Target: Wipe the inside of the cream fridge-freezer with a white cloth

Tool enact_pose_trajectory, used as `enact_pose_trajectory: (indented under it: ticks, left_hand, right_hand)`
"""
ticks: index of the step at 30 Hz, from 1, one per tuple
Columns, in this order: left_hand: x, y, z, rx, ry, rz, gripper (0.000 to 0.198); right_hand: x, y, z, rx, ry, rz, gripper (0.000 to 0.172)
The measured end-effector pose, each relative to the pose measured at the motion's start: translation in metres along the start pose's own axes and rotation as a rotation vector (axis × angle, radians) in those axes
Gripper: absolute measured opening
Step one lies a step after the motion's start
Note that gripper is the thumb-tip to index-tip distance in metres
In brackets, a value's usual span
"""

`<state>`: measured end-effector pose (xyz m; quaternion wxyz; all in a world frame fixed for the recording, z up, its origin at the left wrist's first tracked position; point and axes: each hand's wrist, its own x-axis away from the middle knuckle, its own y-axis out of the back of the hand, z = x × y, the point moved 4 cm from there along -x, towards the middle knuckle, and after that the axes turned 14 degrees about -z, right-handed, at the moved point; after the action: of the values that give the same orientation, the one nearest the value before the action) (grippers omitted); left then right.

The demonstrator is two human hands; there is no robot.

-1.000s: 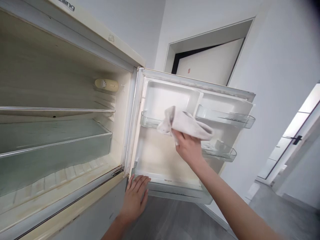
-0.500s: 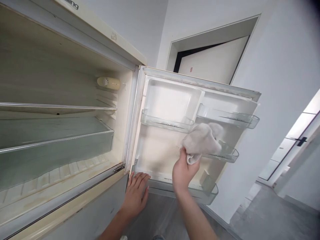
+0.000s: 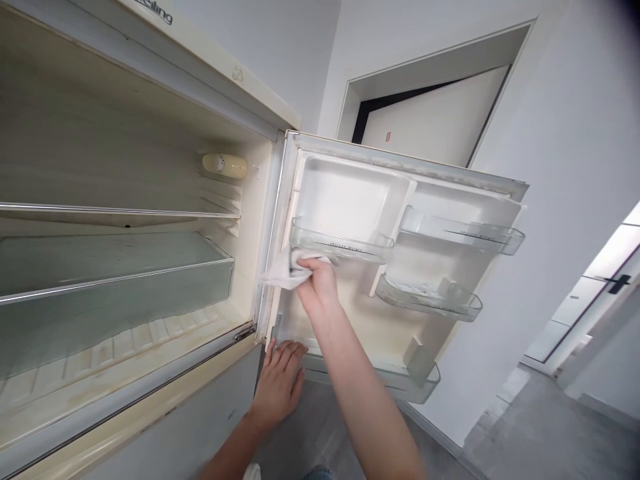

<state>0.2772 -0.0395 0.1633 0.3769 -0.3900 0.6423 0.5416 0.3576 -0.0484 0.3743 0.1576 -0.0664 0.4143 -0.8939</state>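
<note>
My right hand [image 3: 320, 283] is closed on a crumpled white cloth [image 3: 283, 272], which lies against the hinge-side inner edge of the open refrigerator door [image 3: 350, 303], just under the upper left door shelf [image 3: 340, 245]. Part of the cloth is hidden by my fingers. Lower down, my left hand [image 3: 281, 380] rests with its fingers stretched over the rim of the bottom door shelf [image 3: 370, 381], near the hinge side. Nothing shows in that hand.
Left of the door stands the refrigerator body, with a glass shelf [image 3: 115, 211], a clear drawer [image 3: 125, 290] and a yellowed lamp housing [image 3: 225, 165]. Two more door shelves, a middle one [image 3: 430, 301] and an upper right one [image 3: 463, 232], jut from the door. A white wall [image 3: 550, 200] rises behind it.
My right hand has swept the cloth left, from beside the middle right door shelf to the door's hinge-side edge. My left hand stays at the bottom shelf. The view has shifted slightly.
</note>
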Motion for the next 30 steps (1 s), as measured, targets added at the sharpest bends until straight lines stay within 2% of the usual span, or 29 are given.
enact_pose_trajectory:
  ticks: [2, 5, 9, 13, 15, 17, 20, 22, 27, 30]
  left_hand:
    - [0.000, 0.000, 0.001, -0.010, -0.014, -0.004, 0.039]
    - [0.001, 0.001, 0.005, -0.006, -0.022, 0.007, 0.039]
    - [0.003, -0.001, 0.010, -0.008, -0.058, 0.042, 0.039]
    - [0.004, -0.002, 0.012, -0.007, -0.051, 0.043, 0.040]
    - [0.004, -0.003, 0.012, -0.004, -0.046, 0.037, 0.040]
    - [0.004, -0.003, 0.010, 0.000, -0.044, 0.036, 0.039]
    - [0.003, -0.002, 0.009, 0.003, -0.034, 0.040, 0.039]
    - [0.002, -0.001, 0.008, 0.003, -0.030, 0.036, 0.039]
    - [0.001, 0.001, 0.007, 0.006, -0.044, 0.028, 0.038]
    - [0.001, 0.001, 0.010, 0.009, -0.053, 0.052, 0.038]
  right_hand:
    - [0.004, -0.010, -0.007, 0.009, -0.015, 0.057, 0.027]
    - [0.004, -0.009, -0.003, 0.033, -0.035, 0.087, 0.027]
    - [-0.001, 0.014, 0.028, 0.125, -0.016, 0.111, 0.032]
    - [0.000, 0.043, 0.067, 0.233, 0.133, 0.197, 0.037]
    - [0.002, 0.055, 0.080, 0.249, 0.199, 0.219, 0.037]
    - [0.003, 0.062, 0.083, 0.226, 0.239, 0.183, 0.039]
    - [0.005, 0.061, 0.073, 0.172, 0.270, 0.098, 0.038]
    - [0.005, 0.048, 0.057, 0.161, 0.234, 0.115, 0.034]
    - [0.007, 0.003, 0.011, 0.105, -0.008, 0.208, 0.030]
    - [0.008, -0.009, 0.000, 0.039, -0.099, 0.189, 0.035]
